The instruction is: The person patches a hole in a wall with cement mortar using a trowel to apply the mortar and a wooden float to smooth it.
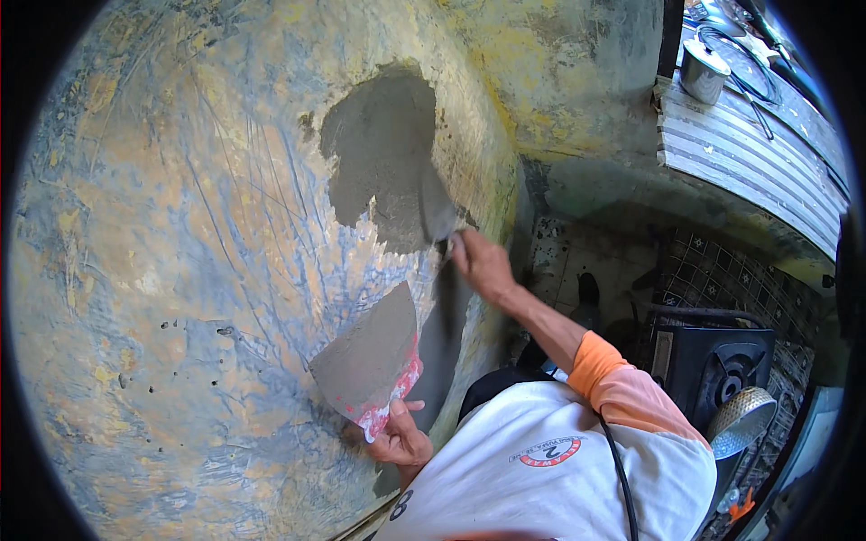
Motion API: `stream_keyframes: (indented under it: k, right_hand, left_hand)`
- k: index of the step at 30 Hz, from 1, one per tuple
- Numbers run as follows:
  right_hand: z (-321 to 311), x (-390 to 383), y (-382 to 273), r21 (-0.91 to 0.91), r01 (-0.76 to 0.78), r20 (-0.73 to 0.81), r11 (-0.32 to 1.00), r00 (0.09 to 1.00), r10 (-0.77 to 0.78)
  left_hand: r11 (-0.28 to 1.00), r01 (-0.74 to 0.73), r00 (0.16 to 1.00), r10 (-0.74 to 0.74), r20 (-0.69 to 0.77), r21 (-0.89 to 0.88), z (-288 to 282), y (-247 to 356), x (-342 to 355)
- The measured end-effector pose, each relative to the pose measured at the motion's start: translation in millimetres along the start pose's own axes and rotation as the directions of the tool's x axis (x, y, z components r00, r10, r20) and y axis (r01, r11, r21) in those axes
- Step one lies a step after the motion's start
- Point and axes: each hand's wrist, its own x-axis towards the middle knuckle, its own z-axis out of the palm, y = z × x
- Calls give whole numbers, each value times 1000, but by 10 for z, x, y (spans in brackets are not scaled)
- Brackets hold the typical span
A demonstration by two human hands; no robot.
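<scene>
Shirt (577, 482) nearest; left hand (402, 440) grips mortar-coated sheet (374, 353), right hand (485, 268) grips trowel (438, 207), each extending above.

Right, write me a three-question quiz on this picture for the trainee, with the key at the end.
1. Multiple choice. What is the right hand holding?
a) a pot lid
b) a trowel
c) a black cable

2. True or false: the left hand is empty.

3. Short answer. Within the picture, which part of the large grey patch on the wall does the trowel's blade overlap?

Key
1: b.
2: False; it holds a flat sheet with a red-and-white edge, its face coated grey.
3: The lower right part.
</scene>
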Motion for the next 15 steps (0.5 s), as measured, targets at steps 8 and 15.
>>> stream_keyframes:
  k: [8, 15]
  right_hand:
    - [18, -184, -248, 33, 125, -73, 992, 990, -123]
    - [-317, 578, -576, 224, 263, -100, 938, 964, -246]
  left_hand:
    - [1000, 23, 1000, -23, 1, -13, -88, 26, -77]
    - [998, 49, 998, -50, -24, -26, -110, 31, -112]
